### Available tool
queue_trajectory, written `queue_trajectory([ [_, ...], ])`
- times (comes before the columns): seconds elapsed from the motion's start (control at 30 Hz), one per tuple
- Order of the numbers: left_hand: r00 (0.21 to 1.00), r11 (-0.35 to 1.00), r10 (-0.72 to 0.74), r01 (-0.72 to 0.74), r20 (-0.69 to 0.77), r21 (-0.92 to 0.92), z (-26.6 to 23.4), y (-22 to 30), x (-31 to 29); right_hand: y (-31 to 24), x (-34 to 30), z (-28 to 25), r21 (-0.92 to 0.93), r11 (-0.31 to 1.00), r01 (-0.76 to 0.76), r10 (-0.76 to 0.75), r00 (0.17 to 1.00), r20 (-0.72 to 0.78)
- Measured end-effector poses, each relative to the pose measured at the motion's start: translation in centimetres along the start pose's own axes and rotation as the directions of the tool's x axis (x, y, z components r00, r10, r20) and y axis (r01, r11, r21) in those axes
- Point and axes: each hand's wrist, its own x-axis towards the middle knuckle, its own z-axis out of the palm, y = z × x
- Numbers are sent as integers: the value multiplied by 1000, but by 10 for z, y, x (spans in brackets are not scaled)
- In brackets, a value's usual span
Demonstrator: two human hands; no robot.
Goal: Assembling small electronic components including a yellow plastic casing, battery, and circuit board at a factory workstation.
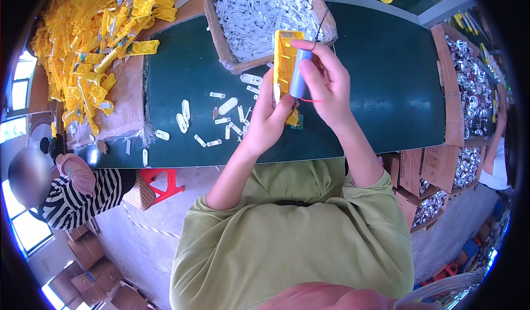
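My left hand (264, 123) is closed around the lower part of a yellow plastic housing (282, 70), held upright above the table with its hollow side showing. In my right hand (333, 92) a blue cylindrical battery (298, 78) is pinched between thumb and fingers, right at the housing's open side. Thin red and black wires run from the battery's ends. A small green circuit board (300, 121) hangs or lies just below the housing; which, I cannot tell. Whether the battery touches the housing's inside is hidden by my fingers.
Loose white plastic pieces (227, 106) lie on the dark green table (386, 106). Behind my hands stands a cardboard box (214, 34) full of small white parts. Yellow housings (105, 28) pile up at left, near a person in stripes (83, 197). Boxes (451, 89) of shiny parts stand right.
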Motion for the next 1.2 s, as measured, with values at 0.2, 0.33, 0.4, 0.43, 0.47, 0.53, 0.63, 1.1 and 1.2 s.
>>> queue_trajectory([
  [0.2, 1000, 1000, 6, -6, -14, 28, 3, -2, -3, 11, -4, 11, -201, 979, 26, -46, 994, -97],
  [0.33, 999, 999, -37, 37, -21, 5, 2, 1, -5, 18, -4, 19, -404, 913, 58, -110, 988, -107],
  [0.4, 998, 999, -25, 27, -59, 29, 0, 0, -3, 23, -3, 24, -345, 938, 31, -79, 989, -126],
  [0.43, 998, 999, -24, 26, -58, 28, 0, -2, -2, 26, -2, 25, -404, 912, 66, -131, 982, -135],
  [0.47, 997, 999, -11, 14, -71, 43, -1, -4, 0, 31, -1, 26, -462, 881, 99, -183, 973, -140],
  [0.53, 996, 998, 7, -2, -88, 58, -4, -4, 2, 34, 3, 28, -553, 815, 174, -273, 957, -101],
  [0.63, 994, 987, 97, -91, -40, 135, -17, -3, 1, 29, 8, 33, -396, 898, 193, -261, 957, -126],
  [1.1, 980, 978, -121, 90, -157, -187, -68, -2, 4, 79, 127, -13, -870, 384, 310, 329, 834, 443],
  [1.2, 982, 971, -127, 95, -137, -217, -69, -1, 5, 77, 130, -9, -891, 323, 319, 425, 792, 438],
])
